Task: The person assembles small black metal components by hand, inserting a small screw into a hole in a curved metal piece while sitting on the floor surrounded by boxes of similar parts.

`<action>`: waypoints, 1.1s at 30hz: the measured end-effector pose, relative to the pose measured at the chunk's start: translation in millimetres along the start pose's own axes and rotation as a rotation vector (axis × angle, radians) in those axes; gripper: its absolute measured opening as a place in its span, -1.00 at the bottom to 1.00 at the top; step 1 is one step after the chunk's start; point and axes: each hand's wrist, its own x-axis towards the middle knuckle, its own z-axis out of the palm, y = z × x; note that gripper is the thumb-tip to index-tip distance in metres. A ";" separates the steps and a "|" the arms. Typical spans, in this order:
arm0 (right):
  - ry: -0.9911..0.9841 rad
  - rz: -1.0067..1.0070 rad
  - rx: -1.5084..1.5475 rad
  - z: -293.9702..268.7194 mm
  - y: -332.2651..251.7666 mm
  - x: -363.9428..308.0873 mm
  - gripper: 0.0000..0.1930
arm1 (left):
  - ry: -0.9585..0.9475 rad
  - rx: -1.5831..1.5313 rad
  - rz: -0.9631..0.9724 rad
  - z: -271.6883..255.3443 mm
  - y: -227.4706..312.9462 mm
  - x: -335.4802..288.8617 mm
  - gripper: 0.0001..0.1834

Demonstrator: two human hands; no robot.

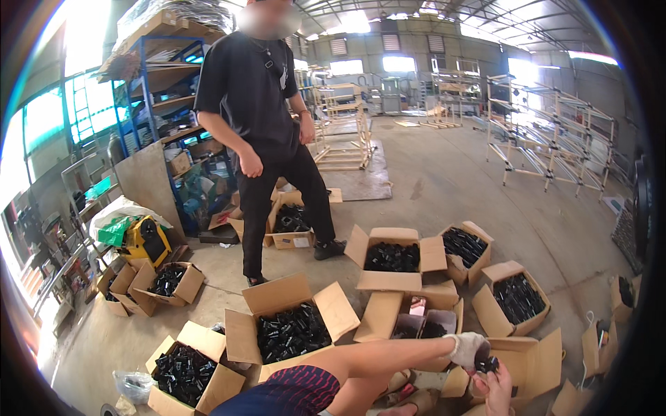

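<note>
My left hand (466, 349), in a whitish glove, reaches across to the lower right with its fingers curled down against a small black part (491, 363). Bare-skinned, my right hand (497, 390) comes up from the lower edge and grips the same part between thumb and fingers. The part's exact kind is too small to make out. Both hands meet above an open cardboard box (531, 364). Beside my left forearm stands a carton with grey-walled compartments (447, 320) holding black pieces.
Several open cartons of black parts stand around me, including a large box (295, 333), a lower-left box (184, 374) and a right-hand box (515, 298). A person in black (267, 118) stands ahead. Blue shelving (149, 97) rises at the left; pipe frames (555, 132) stand far right.
</note>
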 end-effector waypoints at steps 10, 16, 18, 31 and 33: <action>0.214 -0.199 0.019 8.6 -0.7 11.6 -0.60 | 0.157 -0.223 0.107 16.0 13.2 -13.3 -0.16; 0.253 -0.275 0.000 18.9 -7.9 3.2 -0.68 | 0.031 -0.094 0.131 -3.9 58.9 -37.8 0.06; 0.261 -0.282 -0.012 23.7 -7.0 2.2 -0.68 | 0.019 -0.100 0.152 -7.4 53.3 -35.8 0.04; 0.297 -0.175 -0.076 44.3 43.7 29.2 -0.62 | -0.193 -0.402 0.088 -13.4 -38.0 -17.4 -0.12; 0.337 -0.140 -0.106 46.9 54.5 40.9 -0.63 | -0.168 -0.394 0.118 -14.2 -54.8 -17.6 -0.13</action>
